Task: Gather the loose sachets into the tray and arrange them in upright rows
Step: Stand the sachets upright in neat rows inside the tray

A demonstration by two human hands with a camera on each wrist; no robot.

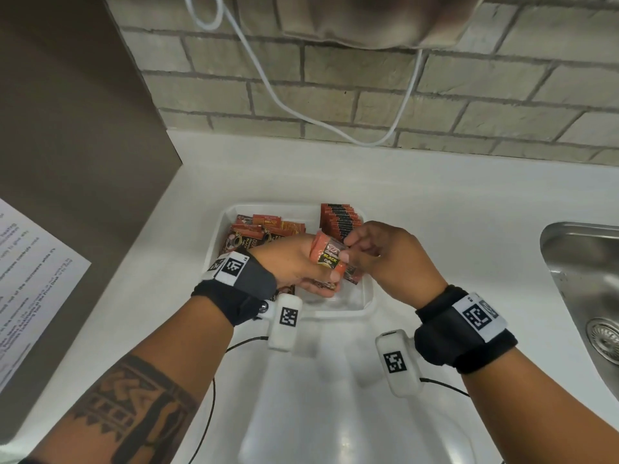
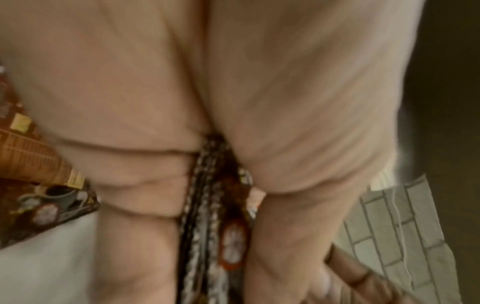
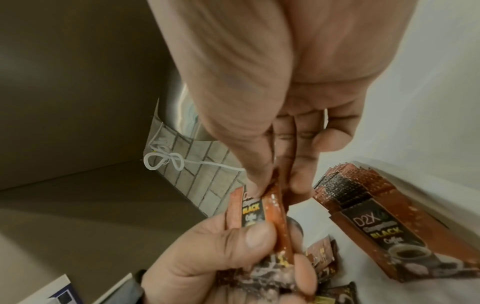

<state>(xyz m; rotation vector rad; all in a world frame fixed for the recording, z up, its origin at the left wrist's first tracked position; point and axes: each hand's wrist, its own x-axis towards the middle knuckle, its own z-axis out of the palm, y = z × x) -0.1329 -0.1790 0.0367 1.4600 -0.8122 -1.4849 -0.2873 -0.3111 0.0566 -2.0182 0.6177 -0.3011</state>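
Note:
A white tray (image 1: 366,298) sits on the white counter in front of me. My left hand (image 1: 298,266) grips a small stack of orange-and-black coffee sachets (image 1: 326,257) above the tray's near half. My right hand (image 1: 378,252) pinches the top edge of the front sachet (image 3: 272,205) between thumb and fingers. An upright row of sachets (image 1: 340,219) leans against the tray's far right wall, and the same upright row (image 3: 363,205) shows in the right wrist view. Loose sachets (image 1: 264,231) lie jumbled in the tray's far left. The left wrist view shows my palm and the gripped sachets' edges (image 2: 207,205), blurred.
A steel sink (image 1: 589,289) lies at the right of the counter. A brick wall with a hanging white cable (image 1: 268,85) runs behind. A brown panel with a printed notice (image 1: 30,286) stands at the left.

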